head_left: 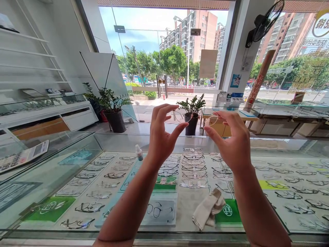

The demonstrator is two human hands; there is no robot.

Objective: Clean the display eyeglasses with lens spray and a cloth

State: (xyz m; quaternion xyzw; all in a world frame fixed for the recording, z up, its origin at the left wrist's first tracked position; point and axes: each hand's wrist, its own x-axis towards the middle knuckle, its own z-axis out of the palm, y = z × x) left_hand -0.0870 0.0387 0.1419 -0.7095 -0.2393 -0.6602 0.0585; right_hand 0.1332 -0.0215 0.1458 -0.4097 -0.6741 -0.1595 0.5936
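Observation:
Thin-rimmed eyeglasses (185,117) are held up in front of me, above the far edge of the glass counter. My left hand (164,132) pinches one side of them between thumb and fingers. At the other lens, my right hand (230,135) does the same, thumb below and fingers above. The bridge between the lenses is too faint to make out. Below my right hand, a crumpled beige cloth (208,209) lies on the counter. A small spray bottle (139,152) with a white top stands beyond my left forearm.
Rows of spectacle frames (194,168) fill the glass display counter (102,224) under my arms. A calculator (24,157) lies at the left. Potted plants (114,118) stand by the glass door, and a black fan (267,22) hangs on the pillar at right.

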